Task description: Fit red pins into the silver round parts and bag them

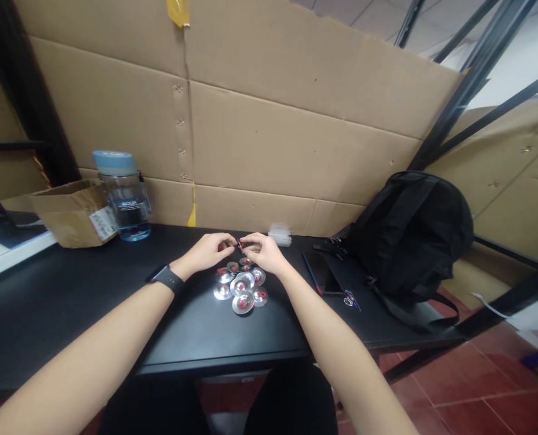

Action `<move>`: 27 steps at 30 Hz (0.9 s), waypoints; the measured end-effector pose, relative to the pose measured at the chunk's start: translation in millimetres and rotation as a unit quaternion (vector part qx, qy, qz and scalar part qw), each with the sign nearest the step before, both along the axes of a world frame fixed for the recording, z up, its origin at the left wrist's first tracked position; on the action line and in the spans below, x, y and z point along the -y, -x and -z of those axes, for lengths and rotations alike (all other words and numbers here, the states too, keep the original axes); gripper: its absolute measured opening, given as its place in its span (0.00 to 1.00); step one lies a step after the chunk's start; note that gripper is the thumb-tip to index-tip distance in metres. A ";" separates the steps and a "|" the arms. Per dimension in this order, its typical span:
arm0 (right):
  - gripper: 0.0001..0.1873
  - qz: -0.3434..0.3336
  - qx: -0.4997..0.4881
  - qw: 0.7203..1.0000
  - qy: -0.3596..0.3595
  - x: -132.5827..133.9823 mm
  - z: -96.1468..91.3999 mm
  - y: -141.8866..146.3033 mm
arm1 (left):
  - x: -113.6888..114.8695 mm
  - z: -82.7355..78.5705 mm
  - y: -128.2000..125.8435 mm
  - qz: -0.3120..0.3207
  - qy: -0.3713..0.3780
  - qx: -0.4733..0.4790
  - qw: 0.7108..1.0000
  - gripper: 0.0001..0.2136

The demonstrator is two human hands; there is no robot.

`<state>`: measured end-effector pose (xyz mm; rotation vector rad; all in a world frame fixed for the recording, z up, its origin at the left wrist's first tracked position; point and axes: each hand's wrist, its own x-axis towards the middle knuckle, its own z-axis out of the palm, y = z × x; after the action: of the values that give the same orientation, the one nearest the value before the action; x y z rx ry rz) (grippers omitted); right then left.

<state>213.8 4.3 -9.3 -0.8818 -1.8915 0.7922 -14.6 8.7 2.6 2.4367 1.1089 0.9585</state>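
Observation:
Both my hands meet over the black table (69, 290), just behind a cluster of several small shiny metal discs with red centres (241, 287). My left hand (208, 251), with a black watch on its wrist, has its fingers curled around a small red piece. My right hand (262, 251) pinches a small red-and-dark part at the fingertips, which touch those of the left hand. What exactly sits between the fingertips is too small to make out.
A clear water bottle with a blue lid (126, 196) and an open cardboard box (72, 211) stand at the back left. A black backpack (409, 232), a dark phone (323, 272) and a small white object (280, 234) lie to the right. A cardboard wall (296, 133) backs the table.

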 end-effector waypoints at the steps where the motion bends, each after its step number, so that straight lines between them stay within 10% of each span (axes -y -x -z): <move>1: 0.17 -0.021 -0.021 0.999 0.016 0.8 1.0 1.8 | 1.0 -0.4 -1.7 -0.001 -0.003 0.009 1.000 0.13; 14: 0.27 -0.003 0.032 0.997 -0.072 14.1 -14.8 4.5 | 2.7 -3.2 -8.0 0.038 0.004 0.061 0.997 0.11; 18: 0.23 0.101 0.166 0.975 -0.107 10.2 -24.0 -17.0 | -7.8 0.4 8.2 -0.033 -0.025 -0.030 0.999 0.09; 21: 0.22 0.184 0.260 0.946 -0.055 4.6 -29.4 -43.3 | -16.9 3.3 26.8 -0.104 -0.021 -0.075 0.992 0.08; 27: 0.20 0.136 0.327 0.933 0.061 -8.7 -22.8 -76.1 | -20.4 0.7 42.2 -0.141 0.003 -0.080 0.987 0.08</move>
<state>290.0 13.0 13.5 -1.5965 -2.2198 0.4752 -56.8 29.1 1.9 2.4298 1.5416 0.8429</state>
